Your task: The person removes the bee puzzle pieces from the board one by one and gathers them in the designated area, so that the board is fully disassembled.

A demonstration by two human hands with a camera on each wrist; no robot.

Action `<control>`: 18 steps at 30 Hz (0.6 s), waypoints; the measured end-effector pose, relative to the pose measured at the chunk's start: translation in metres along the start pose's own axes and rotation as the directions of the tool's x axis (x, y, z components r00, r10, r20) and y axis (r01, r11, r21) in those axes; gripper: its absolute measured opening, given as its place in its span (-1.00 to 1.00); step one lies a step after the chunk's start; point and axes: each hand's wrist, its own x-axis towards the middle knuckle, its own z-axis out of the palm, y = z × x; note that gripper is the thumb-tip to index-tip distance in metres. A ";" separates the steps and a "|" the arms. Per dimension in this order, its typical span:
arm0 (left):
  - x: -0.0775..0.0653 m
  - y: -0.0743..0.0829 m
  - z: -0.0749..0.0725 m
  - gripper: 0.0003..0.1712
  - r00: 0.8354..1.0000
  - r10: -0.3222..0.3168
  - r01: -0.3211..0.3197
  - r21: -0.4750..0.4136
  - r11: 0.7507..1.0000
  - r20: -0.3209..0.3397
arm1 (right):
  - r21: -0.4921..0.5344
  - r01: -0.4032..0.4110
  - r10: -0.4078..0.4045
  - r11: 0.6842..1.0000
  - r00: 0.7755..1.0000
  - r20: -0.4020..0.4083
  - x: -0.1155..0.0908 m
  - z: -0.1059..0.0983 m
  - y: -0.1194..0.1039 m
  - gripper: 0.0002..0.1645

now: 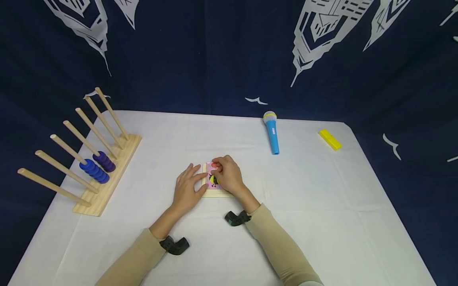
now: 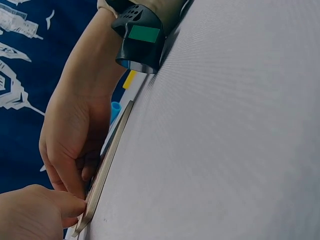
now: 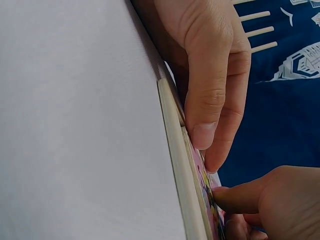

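Observation:
A small wooden picture puzzle board (image 1: 218, 194) lies on the white table, with a pink picture (image 1: 214, 186) showing a yellow and black figure. At its left side is my left hand (image 1: 187, 188), fingers spread, the thumb and a fingertip touching the edge of the picture. From the right, my right hand (image 1: 229, 174) reaches over the board with curled fingers, its thumb and index finger at the picture. The right wrist view shows the left thumb (image 3: 204, 135) on the picture's edge and the right thumb (image 3: 227, 197) against its surface. The right hand covers the picture's right part.
On the left stands a wooden peg stand (image 1: 118, 174) with blue rings (image 1: 94, 171) and purple rings (image 1: 104, 161) on two pegs. A blue toy microphone (image 1: 272, 135) lies behind the board, and a yellow block (image 1: 330, 139) lies far right. A dark patterned curtain (image 1: 229, 59) hangs behind.

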 end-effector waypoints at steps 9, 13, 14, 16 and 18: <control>0.000 0.000 -0.001 -0.60 1.000 0.000 0.000 -0.001 1.000 -0.001 | -0.007 0.004 -0.004 1.000 1.000 0.001 0.000 0.000 -0.001 -0.64; 0.000 0.000 0.000 -0.60 1.000 -0.002 0.002 0.001 1.000 -0.001 | -0.002 0.006 -0.006 1.000 1.000 -0.001 -0.001 0.000 0.000 -0.65; 0.000 0.000 0.000 -0.60 1.000 -0.002 0.002 0.002 1.000 -0.001 | -0.001 0.007 -0.007 1.000 1.000 -0.001 -0.001 0.000 0.000 -0.65; 0.000 0.000 0.000 -0.60 1.000 -0.002 0.002 0.003 1.000 -0.002 | -0.001 0.007 -0.007 1.000 1.000 -0.002 -0.001 0.000 0.000 -0.65; 0.000 0.000 0.000 -0.60 1.000 -0.002 0.002 0.004 1.000 -0.002 | 0.002 0.008 -0.008 1.000 1.000 -0.005 -0.001 0.001 0.000 -0.66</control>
